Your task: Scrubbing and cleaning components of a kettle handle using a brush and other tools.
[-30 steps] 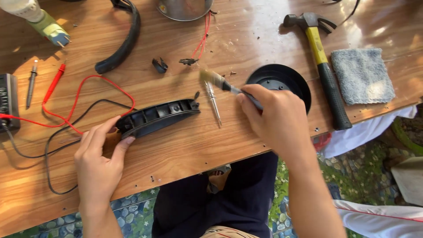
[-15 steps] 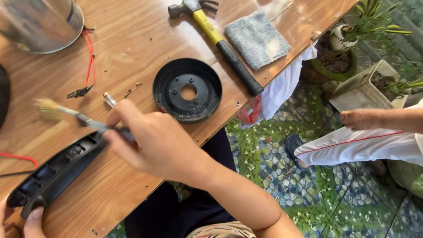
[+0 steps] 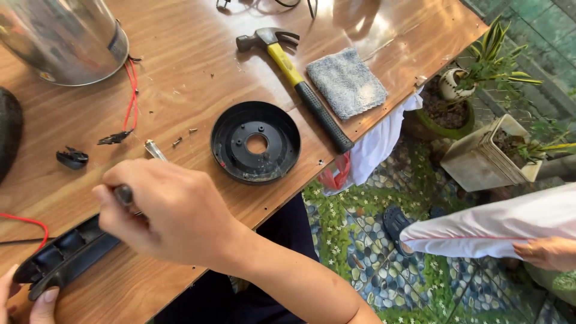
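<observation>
My right hand (image 3: 171, 216) is closed around the dark handle of a small brush (image 3: 123, 194), whose bristles are hidden under the hand. It hovers over the upper end of a long black curved plastic part (image 3: 63, 257) lying at the table's front edge. My left hand (image 3: 27, 300) shows only its fingertips at the bottom left corner, pressing on the lower end of that part. A round black plastic base (image 3: 255, 144) with a centre hole lies just right of my right hand.
A yellow-handled hammer (image 3: 300, 81) and a grey cloth (image 3: 347, 83) lie at the far right of the wooden table (image 3: 192, 66). A steel pot body (image 3: 60, 36) with red wires (image 3: 129, 96), a black clip (image 3: 72, 158) and small screws (image 3: 177, 142) lie left. Another person's leg (image 3: 492, 225) and potted plants (image 3: 480, 78) are beyond the edge.
The view has swung right and closer. My right hand with the brush has drawn down over the black curved part, and the bristles are now hidden. My left hand stays on that part.
</observation>
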